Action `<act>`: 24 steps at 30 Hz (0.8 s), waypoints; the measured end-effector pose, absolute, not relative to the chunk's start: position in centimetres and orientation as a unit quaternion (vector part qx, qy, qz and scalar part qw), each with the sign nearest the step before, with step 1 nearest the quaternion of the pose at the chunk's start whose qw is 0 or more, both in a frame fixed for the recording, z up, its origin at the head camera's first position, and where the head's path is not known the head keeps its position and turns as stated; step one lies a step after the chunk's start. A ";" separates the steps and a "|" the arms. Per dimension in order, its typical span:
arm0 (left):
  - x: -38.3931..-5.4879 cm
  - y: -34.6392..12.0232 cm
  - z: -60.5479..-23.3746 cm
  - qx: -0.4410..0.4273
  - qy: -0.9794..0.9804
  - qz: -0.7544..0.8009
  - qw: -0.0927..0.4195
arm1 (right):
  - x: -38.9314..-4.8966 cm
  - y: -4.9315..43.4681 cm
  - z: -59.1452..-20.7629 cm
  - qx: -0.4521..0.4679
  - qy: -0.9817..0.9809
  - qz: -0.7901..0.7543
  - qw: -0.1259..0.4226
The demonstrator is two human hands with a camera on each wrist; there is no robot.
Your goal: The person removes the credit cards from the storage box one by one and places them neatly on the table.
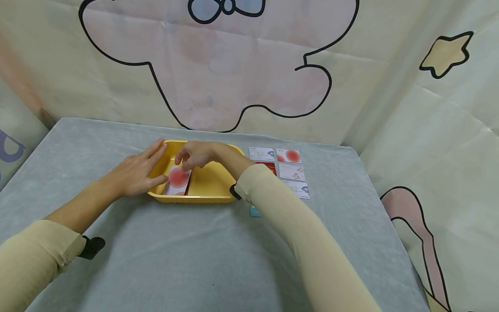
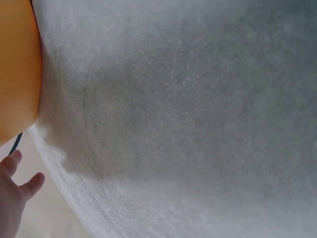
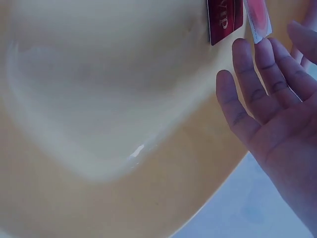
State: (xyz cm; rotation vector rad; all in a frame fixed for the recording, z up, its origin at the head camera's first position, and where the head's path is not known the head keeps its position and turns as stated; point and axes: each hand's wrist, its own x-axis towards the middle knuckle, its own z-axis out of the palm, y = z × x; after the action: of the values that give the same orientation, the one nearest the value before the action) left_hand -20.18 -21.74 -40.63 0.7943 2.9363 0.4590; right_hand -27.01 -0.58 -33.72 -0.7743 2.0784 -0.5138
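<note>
My left hand point(image 1: 138, 173) rests at the left end of a yellow tray point(image 1: 212, 199), fingers spread along the rim and thumb reaching inward. Inside, at the tray's left, lies a white card with a pink-red circle point(image 1: 178, 177). Over the tray is my right hand point(image 1: 196, 154), bent down at the wrist, its fingertips by that card's far end. The right wrist view has the right hand's fingers point(image 3: 265, 82) loosely extended, tips right at the pink-marked card point(image 3: 258, 19). Beside it stands a dark red VIP card point(image 3: 225, 22).
Right of the tray, several cards lie in rows on the grey cloth point(image 1: 175, 260), among them a silver VIP card point(image 1: 261, 154) and a red-circled card point(image 1: 288, 155). My right forearm hides part of them, with a blue card point(image 1: 255, 211) showing below it.
</note>
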 end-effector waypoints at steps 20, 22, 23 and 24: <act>-20.2 -21.6 -40.8 0.257 0.954 0.153 0.031 | -25.5 0.0 -33.4 -0.368 0.847 -0.172 0.344; -20.2 -21.6 -40.8 0.259 0.953 0.152 0.028 | -25.2 0.3 -33.3 -0.382 0.845 -0.170 0.333; -20.2 -21.6 -40.8 0.259 0.953 0.152 0.027 | -25.1 0.5 -33.3 -0.388 0.844 -0.173 0.328; -20.2 -21.6 -40.8 0.260 0.953 0.152 0.026 | -25.0 0.7 -33.2 -0.393 0.842 -0.176 0.324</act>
State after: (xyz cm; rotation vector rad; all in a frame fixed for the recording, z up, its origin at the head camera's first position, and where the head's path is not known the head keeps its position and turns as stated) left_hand -20.18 -21.63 -40.80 0.8029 2.9468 0.4710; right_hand -24.99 0.72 -33.23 -1.0299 2.2092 -0.4628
